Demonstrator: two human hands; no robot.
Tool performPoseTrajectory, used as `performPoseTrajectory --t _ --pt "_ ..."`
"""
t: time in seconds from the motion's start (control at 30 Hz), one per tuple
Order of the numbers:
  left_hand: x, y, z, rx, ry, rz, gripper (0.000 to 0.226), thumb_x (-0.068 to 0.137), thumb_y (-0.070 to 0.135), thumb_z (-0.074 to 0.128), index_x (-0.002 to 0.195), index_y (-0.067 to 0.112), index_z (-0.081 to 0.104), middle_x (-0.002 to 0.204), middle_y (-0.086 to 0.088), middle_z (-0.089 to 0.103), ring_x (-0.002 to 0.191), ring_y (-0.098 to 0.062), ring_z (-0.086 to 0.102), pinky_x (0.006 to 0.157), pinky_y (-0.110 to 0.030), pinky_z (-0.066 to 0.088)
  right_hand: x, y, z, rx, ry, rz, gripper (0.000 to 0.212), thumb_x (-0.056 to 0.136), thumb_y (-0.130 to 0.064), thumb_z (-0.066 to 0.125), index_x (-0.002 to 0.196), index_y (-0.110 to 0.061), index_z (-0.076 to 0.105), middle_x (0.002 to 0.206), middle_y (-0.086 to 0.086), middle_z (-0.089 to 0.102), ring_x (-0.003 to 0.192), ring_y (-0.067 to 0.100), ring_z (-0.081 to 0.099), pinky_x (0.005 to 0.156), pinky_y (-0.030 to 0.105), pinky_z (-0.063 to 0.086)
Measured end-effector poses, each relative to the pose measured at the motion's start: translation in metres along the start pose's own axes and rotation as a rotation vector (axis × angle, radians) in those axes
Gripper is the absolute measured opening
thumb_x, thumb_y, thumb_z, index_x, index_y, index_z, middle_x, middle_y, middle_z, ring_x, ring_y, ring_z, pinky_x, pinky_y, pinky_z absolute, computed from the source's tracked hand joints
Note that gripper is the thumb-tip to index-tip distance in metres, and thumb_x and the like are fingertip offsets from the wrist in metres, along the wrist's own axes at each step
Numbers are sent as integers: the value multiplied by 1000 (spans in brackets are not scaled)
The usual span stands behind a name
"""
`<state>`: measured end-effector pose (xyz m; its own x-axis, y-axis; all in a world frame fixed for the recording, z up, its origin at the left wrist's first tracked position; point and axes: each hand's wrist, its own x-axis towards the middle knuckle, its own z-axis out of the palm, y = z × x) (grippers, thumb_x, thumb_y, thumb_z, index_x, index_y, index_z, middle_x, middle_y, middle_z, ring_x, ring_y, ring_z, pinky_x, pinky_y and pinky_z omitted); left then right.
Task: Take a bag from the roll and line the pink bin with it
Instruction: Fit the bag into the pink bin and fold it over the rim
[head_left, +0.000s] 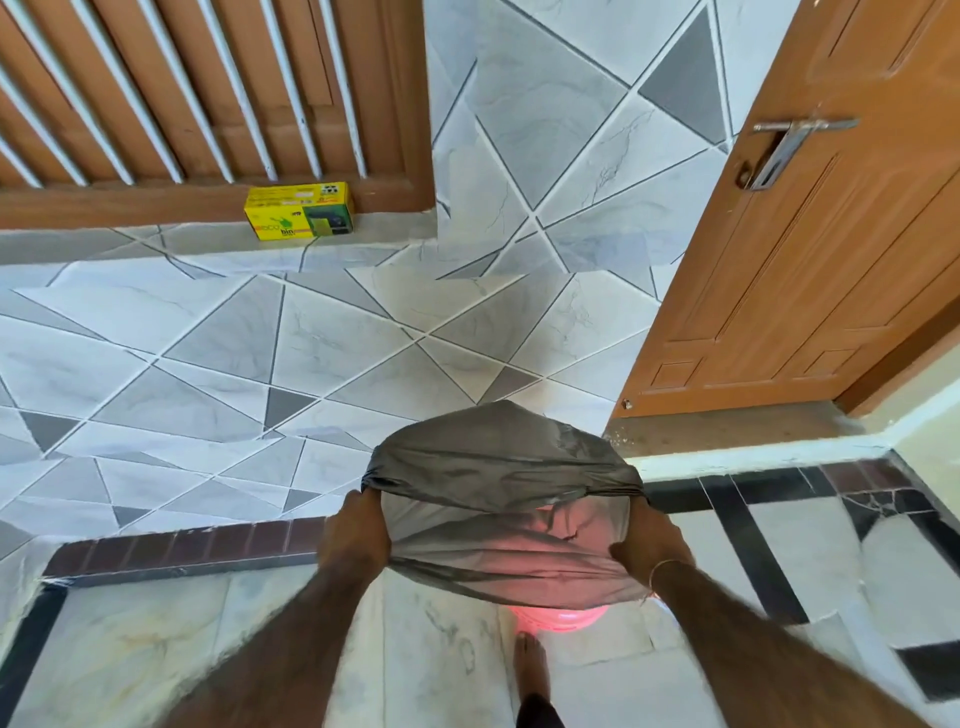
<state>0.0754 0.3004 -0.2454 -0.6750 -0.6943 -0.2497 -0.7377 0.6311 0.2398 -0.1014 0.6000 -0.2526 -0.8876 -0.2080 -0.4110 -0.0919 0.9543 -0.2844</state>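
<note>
Here our left hand (358, 530) and right hand (649, 540) each grip the grey bag (498, 467), stretched between them over the pink bin (558, 618).

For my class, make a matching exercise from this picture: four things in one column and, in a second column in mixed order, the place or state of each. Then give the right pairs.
Column 1
1. grey bag
2. pink bin
3. yellow box
4. wooden door

Column 2
A. stands open at the right, with a metal handle
B. sits on the ledge below the slatted wooden panel
C. held stretched open between the left hand and the right hand
D. on the floor, mostly hidden under the bag

Pairs: 1-C, 2-D, 3-B, 4-A
</note>
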Motion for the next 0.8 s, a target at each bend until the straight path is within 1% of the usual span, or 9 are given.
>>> performPoseTrajectory --t 0.13,0.27,0.33,0.43,0.53,0.6,0.7,0.8 --pt "10 16 -3 16 -54 33 46 83 8 46 129 14 41 119 -12 55 112 -37 59 93 -43 47 6 1 0 21 -13 33 73 69 -26 71 135 -14 42 124 15 64 112 36 62 94 39 52" --pt "18 26 2 17 -86 86 49 78 7 48 126 15 42 114 -12 54 108 -39 61 91 -47 50 10 2 3 25 -40 49 69 68 -26 69 132 -13 44 122 14 65 110 35 63 93 37 52" --pt "18 24 5 29 -98 75 49 79 7 48 127 17 41 114 -11 54 108 -39 61 90 -47 51 11 5 6 37 -63 63 72 66 -27 69 132 -14 45 120 14 66 109 34 64 92 37 53" --pt "17 15 7 83 -117 69 57 78 9 46 133 23 36 114 -9 55 109 -38 61 87 -45 52 12 9 12 47 -125 65 78 69 -29 71 138 -14 38 126 14 63 113 34 62 95 36 50" --pt "13 9 8 111 -157 74 61 79 7 45 136 26 33 119 -7 54 116 -33 57 87 -42 50 13 11 20 19 -219 50 78 75 -35 69 142 -15 33 134 12 58 121 30 58 101 33 46" --pt "12 6 12 126 -179 99 67 76 6 43 138 28 31 124 -6 55 118 -33 56 88 -42 51 14 14 24 -5 -271 48 79 77 -37 68 144 -15 30 137 10 56 124 29 56 102 30 44" --pt "11 12 21 177 -254 140 73 77 8 44 143 32 24 140 -1 49 119 -33 58 89 -40 50 13 20 24 -43 -308 56 84 74 -35 71 143 -12 28 137 11 56 123 30 56 100 31 46" --pt "7 25 36 279 -363 197 81 79 13 48 149 35 14 143 -1 47 121 -31 58 92 -40 49 17 32 31 -79 -360 33 92 69 -32 75 142 -12 24 132 12 59 119 31 59 98 32 49"
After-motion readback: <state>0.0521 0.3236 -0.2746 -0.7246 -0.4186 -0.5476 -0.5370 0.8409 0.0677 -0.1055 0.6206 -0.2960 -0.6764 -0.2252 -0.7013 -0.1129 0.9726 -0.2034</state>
